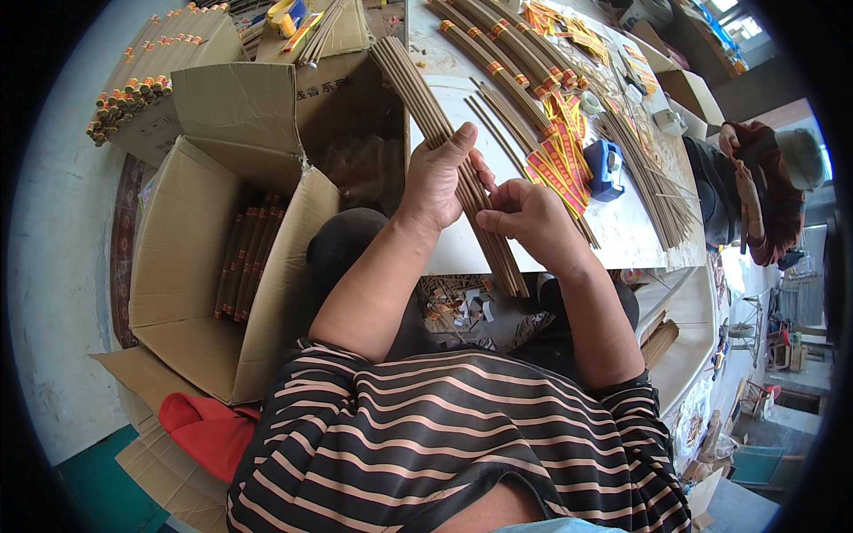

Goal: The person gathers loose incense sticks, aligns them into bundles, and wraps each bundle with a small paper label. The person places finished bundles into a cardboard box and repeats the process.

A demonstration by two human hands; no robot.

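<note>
A bundle of brown sticks [416, 96] is grasped near its middle by the left hand [434, 185], the thumb laid along its upper side; the far end is pointed out to the left, past the table's left edge, and the near end is brought just over its near edge. The bundle's right side is met by the right hand [544, 226], bent at the fingers, nearer than the left; whether any sticks are pinched there cannot be told. On the white table [635, 244], red-and-yellow paper strips [560, 169] are spread to the right, just beside a blue tape dispenser [606, 171]; banded bundles [508, 78] are laid farther off; at left, more bundles [251, 258] are held in an open cardboard box [178, 258].
</note>
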